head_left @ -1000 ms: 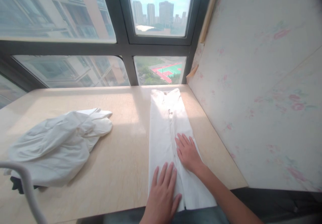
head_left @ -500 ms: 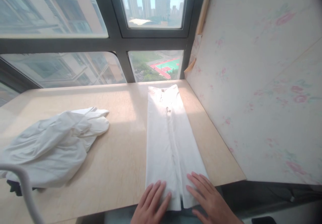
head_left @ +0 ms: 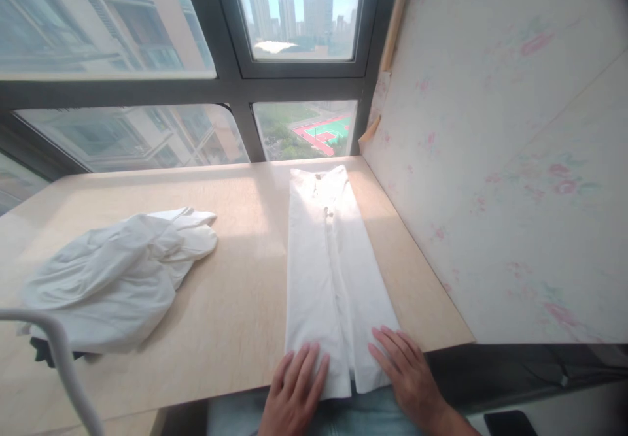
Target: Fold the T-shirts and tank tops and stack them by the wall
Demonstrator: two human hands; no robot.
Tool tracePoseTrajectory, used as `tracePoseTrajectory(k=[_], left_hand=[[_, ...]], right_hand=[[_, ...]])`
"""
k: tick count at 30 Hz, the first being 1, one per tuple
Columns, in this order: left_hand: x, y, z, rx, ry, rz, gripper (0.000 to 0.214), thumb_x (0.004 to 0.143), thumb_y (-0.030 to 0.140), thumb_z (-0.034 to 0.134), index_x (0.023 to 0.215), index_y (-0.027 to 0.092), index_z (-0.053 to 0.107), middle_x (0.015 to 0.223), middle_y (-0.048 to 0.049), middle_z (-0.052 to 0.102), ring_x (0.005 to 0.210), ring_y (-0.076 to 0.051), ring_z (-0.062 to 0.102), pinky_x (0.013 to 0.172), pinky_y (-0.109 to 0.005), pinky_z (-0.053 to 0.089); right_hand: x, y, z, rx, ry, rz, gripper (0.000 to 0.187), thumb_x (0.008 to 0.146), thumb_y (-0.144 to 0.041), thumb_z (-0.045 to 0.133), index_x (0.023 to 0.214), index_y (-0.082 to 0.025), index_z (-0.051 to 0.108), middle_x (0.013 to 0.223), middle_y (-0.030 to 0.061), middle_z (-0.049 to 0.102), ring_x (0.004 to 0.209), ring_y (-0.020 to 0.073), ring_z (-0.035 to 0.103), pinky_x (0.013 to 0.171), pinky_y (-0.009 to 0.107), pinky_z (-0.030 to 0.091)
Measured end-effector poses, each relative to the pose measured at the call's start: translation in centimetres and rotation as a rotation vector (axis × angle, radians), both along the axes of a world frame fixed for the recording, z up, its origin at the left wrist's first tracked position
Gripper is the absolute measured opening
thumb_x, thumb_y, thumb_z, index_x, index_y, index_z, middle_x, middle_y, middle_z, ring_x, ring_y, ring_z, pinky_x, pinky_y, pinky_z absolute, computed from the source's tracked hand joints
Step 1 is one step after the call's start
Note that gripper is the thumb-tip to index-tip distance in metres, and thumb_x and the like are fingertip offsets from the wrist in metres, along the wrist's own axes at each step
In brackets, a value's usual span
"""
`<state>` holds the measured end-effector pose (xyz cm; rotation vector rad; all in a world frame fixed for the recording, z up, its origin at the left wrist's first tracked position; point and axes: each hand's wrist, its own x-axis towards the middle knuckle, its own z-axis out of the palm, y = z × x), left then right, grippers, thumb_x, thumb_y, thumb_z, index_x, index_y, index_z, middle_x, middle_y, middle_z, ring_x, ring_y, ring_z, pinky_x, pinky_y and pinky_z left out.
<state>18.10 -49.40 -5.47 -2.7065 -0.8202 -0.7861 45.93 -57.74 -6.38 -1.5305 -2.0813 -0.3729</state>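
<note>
Plainly, left hand [head_left: 293, 384] and right hand [head_left: 408, 374] rest unclenched on white garment [head_left: 316, 285] (smooth, tapering).

I log the garment [head_left: 314, 279] I touch as plain white. Crumpled cloth [head_left: 112, 285]: white, greyish in its creases; black item [head_left: 43, 352] under it. Tabletop [head_left: 235, 331]: pale beige, faintly grained. Curved tube [head_left: 59, 348]: light grey. Fabric [head_left: 363, 416] at my lap: muted blue-green. Wall [head_left: 466, 83]: off-white, pink-and-green floral. Window frame [head_left: 147, 91]: dark grey. Court [head_left: 339, 127] outside: green, pinkish red.
</note>
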Motion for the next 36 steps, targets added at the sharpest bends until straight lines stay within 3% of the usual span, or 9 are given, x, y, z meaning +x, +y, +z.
tracePoseTrajectory(k=[9, 17, 22, 29, 33, 36], left_hand=[[3.7, -1.2, 0.5, -0.073, -0.102, 0.048, 0.035, 0.101, 0.025, 0.041, 0.122, 0.023, 0.069, 0.122, -0.0056, 0.07, 0.119, -0.019, 0.056, 0.121, -0.043, 0.018], [5.1, -1.6, 0.2, -0.123, -0.025, 0.072, 0.03, 0.098, 0.025, 0.048, 0.122, 0.022, 0.066, 0.122, -0.0059, 0.069, 0.116, -0.021, 0.057, 0.106, -0.041, 0.035], [5.4, -1.0, 0.3, -0.111, 0.011, 0.082, 0.026, 0.094, 0.023, 0.055, 0.117, 0.024, 0.066, 0.117, -0.0061, 0.069, 0.11, -0.023, 0.059, 0.1, -0.042, 0.038], [4.3, -1.0, 3.0, -0.161, 0.088, 0.002, 0.028, 0.097, 0.022, 0.049, 0.121, 0.022, 0.063, 0.124, -0.0059, 0.065, 0.115, -0.022, 0.056, 0.099, -0.039, 0.041], [3.7, -0.7, 4.8, -0.301, 0.044, -0.094, 0.023, 0.097, 0.016, 0.045, 0.107, 0.02, 0.065, 0.101, -0.0044, 0.068, 0.093, -0.019, 0.061, 0.083, -0.034, 0.047], [3.6, 0.2, 6.1, -0.391, 0.024, -0.079, 0.024, 0.096, 0.012, 0.042, 0.101, 0.02, 0.064, 0.088, -0.0033, 0.066, 0.078, -0.018, 0.06, 0.073, -0.032, 0.047]], right_hand=[[-2.9, -0.3, -0.5, -0.013, 0.037, -0.099, 0.04, 0.098, -0.012, 0.041, 0.129, -0.024, 0.063, 0.138, 0.0065, 0.061, 0.135, 0.0245, 0.047, 0.116, 0.051, 0.031], [-6.1, 0.4, 0.1, -0.052, 0.001, -0.151, 0.042, 0.097, -0.011, 0.041, 0.133, -0.021, 0.06, 0.135, 0.0077, 0.063, 0.131, 0.0242, 0.05, 0.12, 0.049, 0.025], [-5.6, 1.0, 0.4, -0.013, 0.071, -0.154, 0.036, 0.098, -0.014, 0.045, 0.129, -0.023, 0.063, 0.128, 0.0066, 0.067, 0.124, 0.0226, 0.054, 0.115, 0.046, 0.033], [-3.6, 0.5, 2.9, -0.097, 0.047, -0.028, 0.045, 0.092, -0.003, 0.037, 0.124, -0.017, 0.065, 0.127, 0.0099, 0.066, 0.123, 0.0222, 0.055, 0.103, 0.042, 0.047], [-3.5, 0.3, 4.0, -0.149, 0.052, -0.026, 0.045, 0.091, -0.003, 0.036, 0.122, -0.017, 0.066, 0.125, 0.0098, 0.067, 0.12, 0.0218, 0.057, 0.1, 0.04, 0.048], [-4.0, 0.5, 4.0, -0.153, 0.013, -0.099, 0.046, 0.092, -0.004, 0.037, 0.126, -0.019, 0.064, 0.13, 0.0096, 0.065, 0.121, 0.0249, 0.056, 0.101, 0.044, 0.046]])
